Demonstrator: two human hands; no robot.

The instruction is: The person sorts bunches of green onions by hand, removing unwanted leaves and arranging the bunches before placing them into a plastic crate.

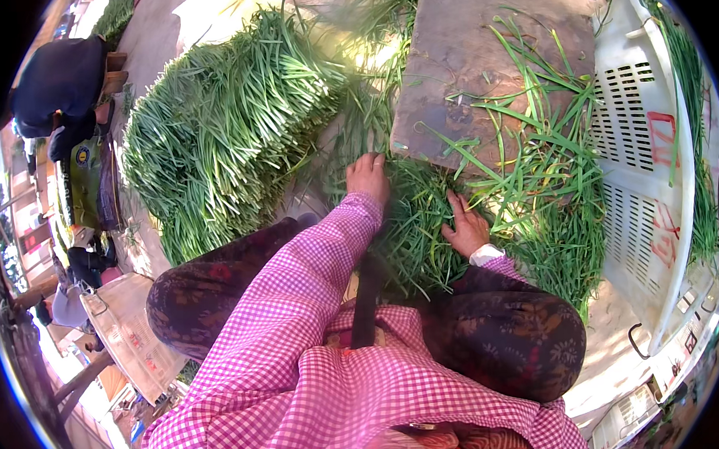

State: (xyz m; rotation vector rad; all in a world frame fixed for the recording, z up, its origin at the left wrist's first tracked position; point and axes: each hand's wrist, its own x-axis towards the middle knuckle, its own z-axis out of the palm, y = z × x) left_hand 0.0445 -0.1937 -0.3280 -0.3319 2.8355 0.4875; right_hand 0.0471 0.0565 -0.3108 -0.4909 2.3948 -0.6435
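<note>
Loose green leaves, apparently garlic chives [423, 246], lie in a heap between my knees. My left hand [368, 177] reaches to the far left edge of this heap, knuckles up. Its fingertips are hidden, so whether leaves are in its grasp does not show. On the heap's right side rests my right hand [466, 224], its fingers apart and touching leaves. Beyond both hands is a worn flat board [449, 70] with stray, partly yellowed leaves [535, 108] on its right side. A thick stack of aligned chives [229, 128] stands left of my left hand.
At the right a white slotted plastic crate [629, 200] with red markings stands close to the board, more greens [702, 209] behind it. A second crate [139, 336] is at the left. Farther left, a person in dark clothing [58, 87] bends over, and another person [71, 303] is lower down.
</note>
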